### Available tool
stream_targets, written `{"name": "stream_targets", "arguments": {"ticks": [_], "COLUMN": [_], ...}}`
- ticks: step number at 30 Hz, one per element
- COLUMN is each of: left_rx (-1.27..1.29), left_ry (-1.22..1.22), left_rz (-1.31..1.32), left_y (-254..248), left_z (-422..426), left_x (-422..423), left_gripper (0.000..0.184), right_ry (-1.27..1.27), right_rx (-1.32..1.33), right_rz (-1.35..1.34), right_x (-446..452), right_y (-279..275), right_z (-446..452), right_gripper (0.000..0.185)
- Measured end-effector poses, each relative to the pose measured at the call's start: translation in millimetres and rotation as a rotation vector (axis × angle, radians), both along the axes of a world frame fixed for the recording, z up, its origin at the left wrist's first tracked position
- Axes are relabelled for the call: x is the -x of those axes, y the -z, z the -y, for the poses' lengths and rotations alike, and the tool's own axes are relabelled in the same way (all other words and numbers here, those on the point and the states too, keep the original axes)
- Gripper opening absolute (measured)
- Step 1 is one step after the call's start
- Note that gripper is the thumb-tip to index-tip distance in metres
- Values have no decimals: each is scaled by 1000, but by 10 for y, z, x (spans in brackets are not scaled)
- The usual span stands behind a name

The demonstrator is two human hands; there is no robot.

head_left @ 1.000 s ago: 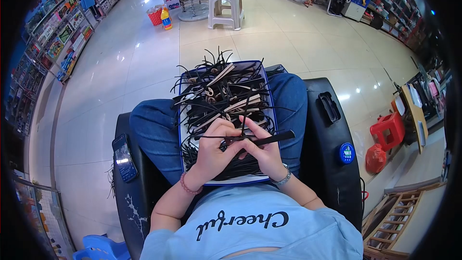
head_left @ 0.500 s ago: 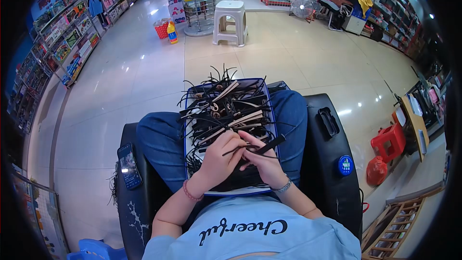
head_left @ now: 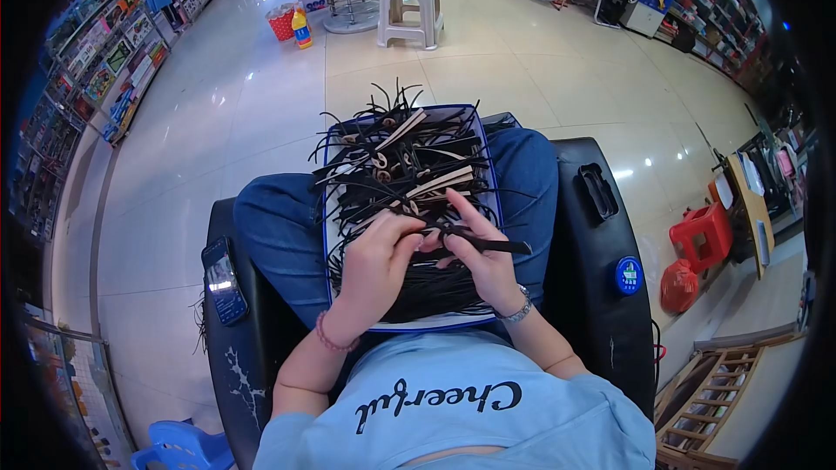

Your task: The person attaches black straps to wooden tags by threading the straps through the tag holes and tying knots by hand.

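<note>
A black strap (head_left: 503,245) with a flat, wide end runs between my hands over the box on my lap. My right hand (head_left: 488,271) grips it between thumb and fingers, its index finger raised off it. Fingertips of my left hand (head_left: 373,263) are pinched at the strap's knotted, thin part, beside the right thumb. Below lies a shallow white box (head_left: 325,209) with a blue rim, filled with black and beige straps (head_left: 440,181), some knotted or looped. Loose thin black strips (head_left: 418,296) lie at its near end, partly behind my hands.
A phone (head_left: 225,283) rests on the black left armrest, a black tray (head_left: 597,191) and a blue round lid (head_left: 628,276) on the right one. A white stool (head_left: 409,4) stands ahead, a red stool (head_left: 701,235) and red bag (head_left: 678,285) at right.
The view has tilted slightly, so the lap and box sit higher. My right index finger has lifted away, and the strap's wide end has swung from pointing up-right to nearly level.
</note>
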State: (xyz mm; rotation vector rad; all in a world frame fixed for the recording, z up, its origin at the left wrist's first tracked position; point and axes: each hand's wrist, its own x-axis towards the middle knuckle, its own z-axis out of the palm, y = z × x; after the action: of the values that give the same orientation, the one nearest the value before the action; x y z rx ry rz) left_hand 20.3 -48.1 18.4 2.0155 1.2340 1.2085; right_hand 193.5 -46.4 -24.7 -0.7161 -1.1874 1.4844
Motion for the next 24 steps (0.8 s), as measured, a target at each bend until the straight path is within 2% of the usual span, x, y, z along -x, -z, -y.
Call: {"name": "stream_targets", "arguments": {"ticks": [1, 4, 5, 9, 12, 13, 16, 17, 21, 24], "left_rx": [11, 490, 550, 707, 693, 615, -160, -155, -160, 105], "left_ry": [-15, 116, 181, 269, 307, 201, -84, -126, 36, 48], "left_rz": [32, 225, 304, 614, 415, 273, -8, 60, 19, 355], "left_y": [49, 258, 341, 545, 463, 365, 326, 261, 255, 188], "left_z": [42, 172, 161, 45, 44, 71, 33, 60, 61, 25], "left_x": [26, 71, 46, -29, 51, 37, 78, 54, -54, -108], "left_gripper": [6, 6, 8, 11, 13, 15, 22, 30, 22, 17], "right_ry": [31, 175, 194, 135, 79, 127, 124, 114, 76, 53], "right_rx": [-33, -217, -189, -269, -228, -288, -176, -171, -163, -144], "right_rz": [-3, 211, 111, 128, 177, 199, 131, 158, 286, 239], "right_x": [-19, -50, -1, 32, -1, 27, 67, 80, 112, 112], "right_y": [33, 67, -25, 107, 71, 53, -12, 1, 40, 37], "right_z": [-8, -1, 50, 77, 105, 98, 97, 86, 71, 65], "right_gripper": [58, 57, 57, 59, 57, 58, 60, 60, 60, 61]}}
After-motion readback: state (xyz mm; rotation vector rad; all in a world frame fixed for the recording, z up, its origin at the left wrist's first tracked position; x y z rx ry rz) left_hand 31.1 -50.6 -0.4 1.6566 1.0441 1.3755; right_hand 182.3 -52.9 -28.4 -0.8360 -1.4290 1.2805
